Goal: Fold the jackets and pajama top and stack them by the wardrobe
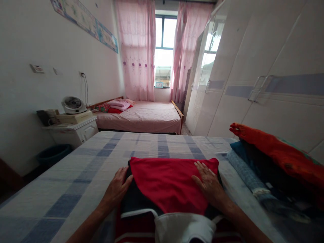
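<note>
A red and black shirt (pixel 167 182) with white trim lies folded on the bed in front of me, its white collar (pixel 183 226) towards me. My left hand (pixel 120 182) rests at the shirt's left edge, fingers stretched out along the black part. On the upper right of the red cloth, my right hand (pixel 207 179) lies flat with its fingers spread. Neither hand grips the fabric. More dark red cloth with white stripes shows beneath the collar, partly cut off by the lower edge of the view.
Folded clothes are piled on the right, with an orange garment (pixel 275 152) on top and blue denim (pixel 253 175) below. The bed (pixel 83 182) has a blue and white checked sheet. Beyond are a pink bed (pixel 152 116), a nightstand (pixel 86 130) with a fan (pixel 74 104), and a white wardrobe (pixel 233 111).
</note>
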A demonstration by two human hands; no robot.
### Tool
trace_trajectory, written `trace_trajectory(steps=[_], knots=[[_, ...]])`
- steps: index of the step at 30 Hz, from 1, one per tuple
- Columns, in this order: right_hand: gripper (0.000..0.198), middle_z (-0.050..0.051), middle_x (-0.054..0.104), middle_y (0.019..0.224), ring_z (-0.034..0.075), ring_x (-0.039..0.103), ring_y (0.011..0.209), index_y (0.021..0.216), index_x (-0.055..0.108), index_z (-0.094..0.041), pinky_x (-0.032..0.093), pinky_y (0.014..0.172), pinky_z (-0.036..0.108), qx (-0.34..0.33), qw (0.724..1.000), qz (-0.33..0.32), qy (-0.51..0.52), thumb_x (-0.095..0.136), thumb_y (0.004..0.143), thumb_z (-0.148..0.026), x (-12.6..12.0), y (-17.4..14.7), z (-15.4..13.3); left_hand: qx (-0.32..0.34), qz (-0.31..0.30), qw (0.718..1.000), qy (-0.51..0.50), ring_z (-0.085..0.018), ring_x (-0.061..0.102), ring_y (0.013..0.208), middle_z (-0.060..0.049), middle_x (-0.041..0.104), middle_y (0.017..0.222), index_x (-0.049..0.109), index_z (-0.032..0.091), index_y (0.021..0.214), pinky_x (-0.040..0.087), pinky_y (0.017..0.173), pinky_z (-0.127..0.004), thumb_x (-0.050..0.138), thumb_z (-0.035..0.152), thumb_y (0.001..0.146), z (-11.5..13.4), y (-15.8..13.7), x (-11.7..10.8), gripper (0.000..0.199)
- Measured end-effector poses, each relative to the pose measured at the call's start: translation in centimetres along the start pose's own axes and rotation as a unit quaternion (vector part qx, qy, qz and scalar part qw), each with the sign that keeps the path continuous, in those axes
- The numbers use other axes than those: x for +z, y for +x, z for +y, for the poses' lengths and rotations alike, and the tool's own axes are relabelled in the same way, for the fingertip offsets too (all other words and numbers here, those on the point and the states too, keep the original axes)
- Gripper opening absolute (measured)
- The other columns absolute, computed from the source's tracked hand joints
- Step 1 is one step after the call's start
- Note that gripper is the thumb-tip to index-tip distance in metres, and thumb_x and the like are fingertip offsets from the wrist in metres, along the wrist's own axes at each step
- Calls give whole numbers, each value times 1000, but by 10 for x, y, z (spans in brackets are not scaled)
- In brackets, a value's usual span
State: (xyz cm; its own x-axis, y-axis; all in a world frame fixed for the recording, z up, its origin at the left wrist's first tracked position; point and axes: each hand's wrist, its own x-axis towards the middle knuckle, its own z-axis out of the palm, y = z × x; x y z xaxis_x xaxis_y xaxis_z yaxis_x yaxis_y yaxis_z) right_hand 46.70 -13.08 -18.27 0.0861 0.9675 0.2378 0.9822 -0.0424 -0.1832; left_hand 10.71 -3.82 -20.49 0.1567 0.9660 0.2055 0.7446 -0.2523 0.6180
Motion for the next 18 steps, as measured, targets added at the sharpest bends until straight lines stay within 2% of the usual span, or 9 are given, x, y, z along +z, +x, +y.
trace_trajectory(steps=[3,6,8,10,12,15,18], knots=[[65,9,31,148,22,21,138,141,32,-14,18,112,41,-50,999,12,8,27,91,-54,-9,14,-32,-122,-58,978,-156,-26,60,107,-15,60,121,52,12,122,50,85,-36,45,51,80,1,-9,-18,58],[64,8,23,151,24,15,140,143,28,-16,13,112,44,-59,998,-17,13,27,91,-53,-1,32,-56,-224,-159,923,-271,-23,67,86,-10,70,96,61,14,102,53,67,-29,55,59,73,14,-19,-28,53],[65,9,20,151,25,14,140,144,26,-14,12,112,46,-48,997,-60,19,29,91,-51,10,41,-63,-262,-220,885,-316,-22,68,78,-8,72,82,64,13,89,53,65,-28,59,61,70,25,-26,-31,51],[67,12,22,150,26,16,139,143,27,-11,14,111,46,-44,994,-97,25,31,89,-51,19,46,-64,-246,-261,865,-350,-23,68,75,-7,72,75,66,12,83,52,68,-30,65,58,67,35,-33,-32,48],[68,12,25,149,26,20,138,142,29,-11,18,110,45,-46,992,-115,31,32,88,-52,21,46,-62,-193,-266,860,-391,-24,68,78,-7,73,80,67,13,87,52,74,-33,68,51,67,43,-37,-34,43],[66,9,23,150,25,18,139,143,28,-15,17,111,44,-48,994,-96,34,30,89,-54,15,31,-62,-135,-216,866,-431,-26,66,90,-6,72,96,65,16,104,51,84,-37,65,42,72,51,-40,-37,41],[64,7,21,151,23,15,140,143,28,-18,12,112,43,-74,995,-59,34,32,89,-53,11,4,-64,-142,-146,877,-436,-28,64,97,-7,71,101,60,16,115,50,86,-40,64,37,73,57,-39,-37,47]])
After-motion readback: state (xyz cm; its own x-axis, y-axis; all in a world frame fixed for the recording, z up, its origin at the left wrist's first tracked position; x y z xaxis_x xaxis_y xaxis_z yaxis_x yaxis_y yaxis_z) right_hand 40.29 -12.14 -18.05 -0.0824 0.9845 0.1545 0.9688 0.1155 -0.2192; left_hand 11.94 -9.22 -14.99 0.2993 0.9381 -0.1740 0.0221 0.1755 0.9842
